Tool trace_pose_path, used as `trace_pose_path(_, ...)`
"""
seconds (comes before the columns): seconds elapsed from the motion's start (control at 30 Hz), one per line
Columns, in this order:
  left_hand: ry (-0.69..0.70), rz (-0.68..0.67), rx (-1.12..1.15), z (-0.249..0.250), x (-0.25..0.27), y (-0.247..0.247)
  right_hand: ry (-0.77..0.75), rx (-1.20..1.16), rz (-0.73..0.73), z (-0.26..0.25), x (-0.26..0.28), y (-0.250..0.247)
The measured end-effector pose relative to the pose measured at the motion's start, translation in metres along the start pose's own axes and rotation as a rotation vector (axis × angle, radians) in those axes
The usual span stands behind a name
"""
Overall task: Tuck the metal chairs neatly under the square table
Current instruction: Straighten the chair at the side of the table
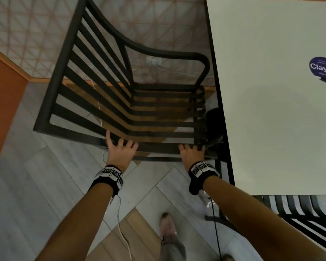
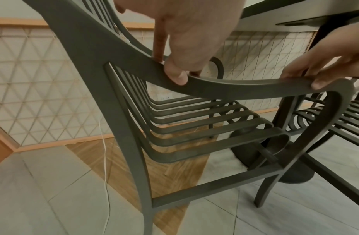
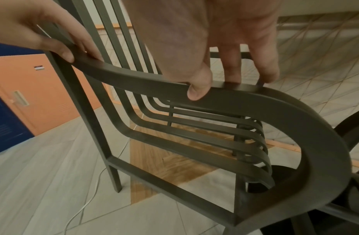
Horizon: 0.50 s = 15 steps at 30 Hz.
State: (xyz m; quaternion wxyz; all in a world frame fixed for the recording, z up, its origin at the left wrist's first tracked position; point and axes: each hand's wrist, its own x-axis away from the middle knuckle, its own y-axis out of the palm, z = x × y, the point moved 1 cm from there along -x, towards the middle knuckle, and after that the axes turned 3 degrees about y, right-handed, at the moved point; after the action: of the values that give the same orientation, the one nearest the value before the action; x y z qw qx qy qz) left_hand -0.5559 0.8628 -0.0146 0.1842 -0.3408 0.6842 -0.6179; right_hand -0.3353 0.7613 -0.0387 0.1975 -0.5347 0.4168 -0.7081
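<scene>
A dark metal slatted chair [image 1: 51, 91] stands left of the white square table [image 1: 271, 110], its seat front close to the table's black edge. Both my hands are on its near armrest [image 2: 245, 89]. My left hand [image 1: 120, 149] grips the rail toward the backrest, thumb on the near side and fingers over the top. My right hand [image 1: 191, 153] grips the same armrest [image 3: 144, 82] near its curved front end, thumb pressed on the side. A second metal chair [image 1: 299, 213] sits tucked under the table's near side.
The table's round black pedestal base [image 2: 295, 174] stands just beyond the chair's front legs. A white cable [image 1: 124, 240] trails over the tiled floor. An orange door [image 1: 2, 110] is at the left, a patterned wall behind. My foot [image 1: 167, 227] is below.
</scene>
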Motion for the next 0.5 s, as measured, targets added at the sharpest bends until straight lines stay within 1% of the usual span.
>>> trace_pose_path(0.13, -0.021, -0.017, 0.001, 0.004, -0.009, 0.002, 0.060, -0.058, -0.001, 0.003, -0.008, -0.007)
trace_pose_path(0.23, -0.053, -0.040, 0.001, 0.009, -0.003, -0.001, 0.057, -0.065, -0.015, 0.005, -0.003, -0.006)
trace_pose_path(0.37, -0.058, -0.128, 0.000, 0.016, 0.013, -0.006, 0.048, -0.045, -0.030, 0.004, 0.011, 0.005)
trace_pose_path(0.5, -0.070, -0.152, 0.004, 0.023, 0.024, -0.012, 0.021, -0.017, 0.019, 0.005, 0.024, 0.010)
